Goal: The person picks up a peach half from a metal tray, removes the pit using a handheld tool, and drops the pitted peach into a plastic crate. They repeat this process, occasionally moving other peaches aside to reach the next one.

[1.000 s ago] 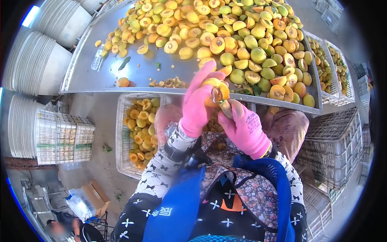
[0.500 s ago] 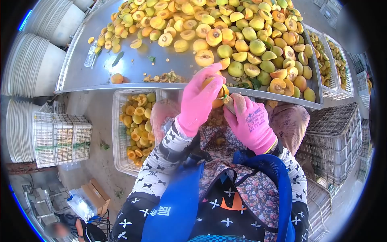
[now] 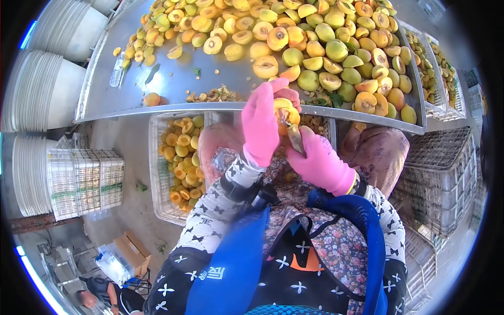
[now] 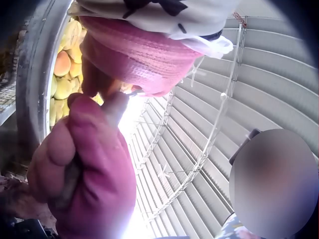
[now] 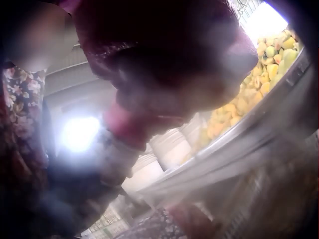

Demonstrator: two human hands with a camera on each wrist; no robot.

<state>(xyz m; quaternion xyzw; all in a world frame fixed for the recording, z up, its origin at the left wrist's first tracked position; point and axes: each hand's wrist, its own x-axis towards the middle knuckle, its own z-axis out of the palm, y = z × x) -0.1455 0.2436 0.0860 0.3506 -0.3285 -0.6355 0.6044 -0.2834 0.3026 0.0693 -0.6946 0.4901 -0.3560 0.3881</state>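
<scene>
At the far left we have stacked tubs point(image 3: 44, 92), and nearer the middle a crate point(image 3: 154, 170) of halves point(image 3: 181, 149) stands on the floor, below the near edge of the tabletop point(image 3: 181, 79). On the tabletop's left side lie a bottle point(image 3: 116, 74), a leaf point(image 3: 153, 73) and a lone fruit point(image 3: 152, 99), with scraps point(image 3: 215, 95) to its right.

Our left hand point(image 3: 263, 121) has its grip closed round the cut fruit point(image 3: 284, 109), just off the near edge. Our right hand point(image 3: 324, 164) clamps the tool point(image 3: 296, 139), its tip at the fruit's middle. What has just changed is the fruit's turn: half a second ago the left hand hid much of it, and now its cut face shows more. We judge that this gives the tool better access, and that the work on this piece is not finished; whether the tip is inside the flesh, we cannot tell.

To the far right, the pile point(image 3: 336, 51) still leaves plenty to do.
</scene>
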